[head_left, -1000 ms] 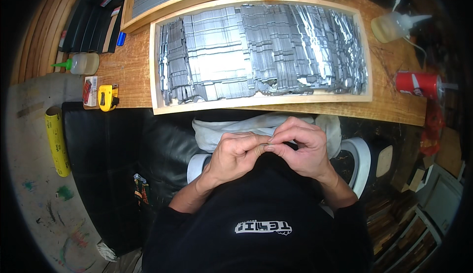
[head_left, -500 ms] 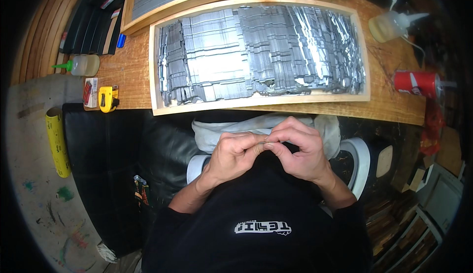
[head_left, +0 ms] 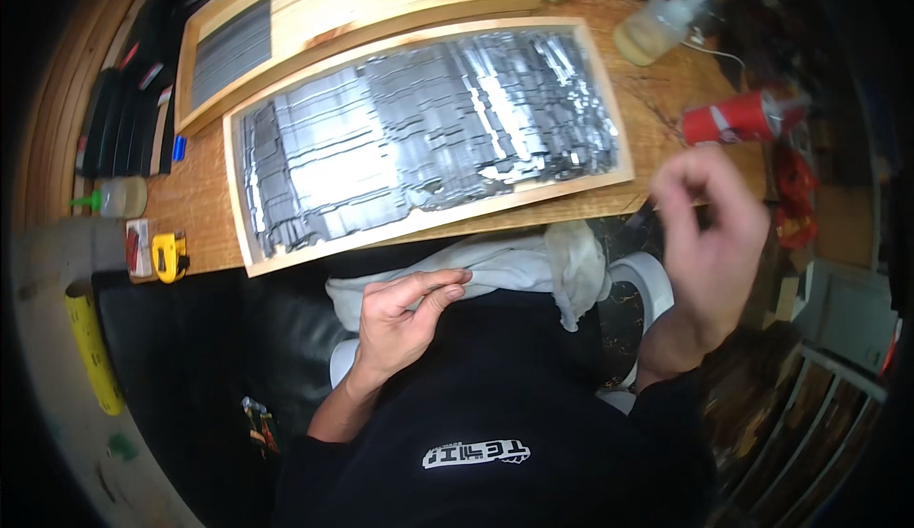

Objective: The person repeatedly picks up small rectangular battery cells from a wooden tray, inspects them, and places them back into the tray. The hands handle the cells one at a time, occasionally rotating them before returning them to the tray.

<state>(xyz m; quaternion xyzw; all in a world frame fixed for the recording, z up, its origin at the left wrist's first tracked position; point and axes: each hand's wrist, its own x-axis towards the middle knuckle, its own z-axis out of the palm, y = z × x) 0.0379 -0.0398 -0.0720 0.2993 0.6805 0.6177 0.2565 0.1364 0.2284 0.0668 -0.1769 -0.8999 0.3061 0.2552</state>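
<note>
Hands apart in front of a shallow wooden tray (head_left: 571, 187) packed with thin grey strips (head_left: 400, 128), I sit close to the desk (head_left: 195, 214). My left hand (head_left: 400, 318) hangs just short of the tray's near side, forearm angled inward, wrist nearly straight, thumb and index fingertip almost meeting in a pinch; I cannot tell whether anything sits between them. My right hand (head_left: 714, 233), blurred, is raised beyond the tray's near right corner, fingers curled toward the thumb around a gap, with nothing I can make out inside. The red can (head_left: 724, 119) is right of the tray, near that hand. Such fine fingertip work, I judge, calls for a light, steady left pinch, while the right hand should clear the can and take thin pieces by their edges, unbent.
</note>
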